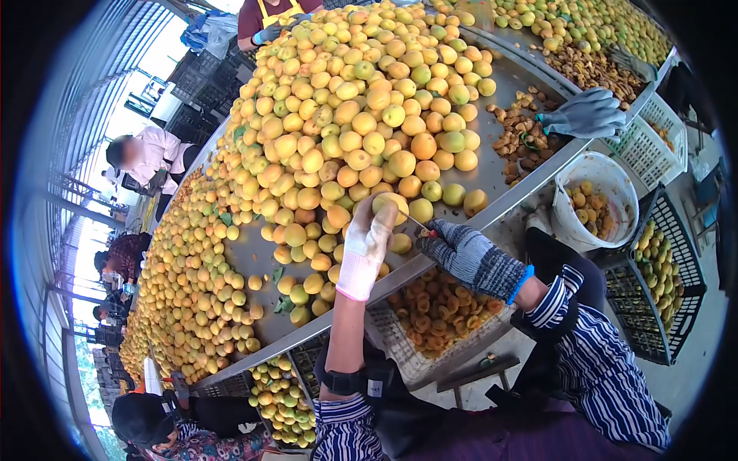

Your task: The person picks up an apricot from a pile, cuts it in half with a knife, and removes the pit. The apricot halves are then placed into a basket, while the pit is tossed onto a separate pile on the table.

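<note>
My left hand point(366, 247), in a white glove with a pink cuff, is wrapped round a yellow apricot point(393, 204) just above the metal table's near edge. In a grey knitted glove with a blue cuff, my right hand point(470, 260) is closed on a small knife point(425, 230). A bit of red shows at its grip, and the thin blade points toward the held apricot. Loose apricots point(453, 194) lie right beside both hands. Below them, a white crate point(400, 349) contains halved apricots point(442, 307).
A large apricot heap point(338, 115) covers much of the metal table point(265, 311). To the right are brown pits point(519, 134), a grey glove point(584, 114), a white bucket point(619, 173) and a black crate point(676, 338). Other people work along the left and far sides.
</note>
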A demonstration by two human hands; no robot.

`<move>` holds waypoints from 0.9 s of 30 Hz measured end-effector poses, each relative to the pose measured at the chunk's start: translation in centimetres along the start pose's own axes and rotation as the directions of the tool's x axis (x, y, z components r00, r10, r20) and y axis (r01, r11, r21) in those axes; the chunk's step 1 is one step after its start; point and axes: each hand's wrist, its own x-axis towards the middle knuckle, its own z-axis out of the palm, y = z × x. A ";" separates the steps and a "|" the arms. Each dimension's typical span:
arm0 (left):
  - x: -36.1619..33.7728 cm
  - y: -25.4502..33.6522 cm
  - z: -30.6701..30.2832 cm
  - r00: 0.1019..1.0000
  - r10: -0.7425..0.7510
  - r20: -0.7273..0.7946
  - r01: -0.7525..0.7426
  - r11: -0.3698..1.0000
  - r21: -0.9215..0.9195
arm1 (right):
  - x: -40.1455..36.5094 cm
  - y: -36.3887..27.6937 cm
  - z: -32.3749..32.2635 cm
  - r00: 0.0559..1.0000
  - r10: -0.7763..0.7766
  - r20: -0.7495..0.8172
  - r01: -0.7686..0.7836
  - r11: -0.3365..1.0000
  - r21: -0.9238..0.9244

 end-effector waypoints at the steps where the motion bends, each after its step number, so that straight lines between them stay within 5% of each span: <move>1: 0.0 0.0 -0.1 1.000 -0.003 0.002 0.003 1.000 -0.002 | -0.1 -0.1 0.0 1.000 0.006 -0.001 -0.006 1.000 -0.009; 3: -0.1 0.2 -0.4 0.999 -0.003 0.041 -0.001 0.995 0.103 | 0.2 0.7 0.5 1.000 -0.008 -0.008 0.008 1.000 -0.008; 13: -0.5 1.1 2.2 0.874 -0.481 0.072 0.464 0.782 -0.416 | 0.5 1.6 2.8 0.988 -0.110 -0.104 0.102 0.992 -0.079; 16: -1.9 4.3 3.0 0.919 -0.394 0.023 0.377 0.860 -0.343 | 0.6 1.5 2.8 0.986 -0.125 -0.114 0.115 0.989 -0.091; 20: -0.3 -1.1 2.2 0.978 -0.157 -0.134 0.126 0.970 -0.210 | 0.7 1.5 2.7 0.994 -0.035 -0.107 0.030 0.998 -0.049; 24: -0.5 -0.5 2.0 0.981 -0.177 -0.074 0.158 0.963 -0.220 | 0.5 1.4 2.7 0.996 -0.016 -0.084 0.009 0.997 -0.080; 27: -0.5 -0.6 1.8 0.922 -0.387 0.026 0.372 0.863 -0.342 | 0.4 1.2 2.6 0.997 -0.006 -0.081 0.000 0.998 -0.065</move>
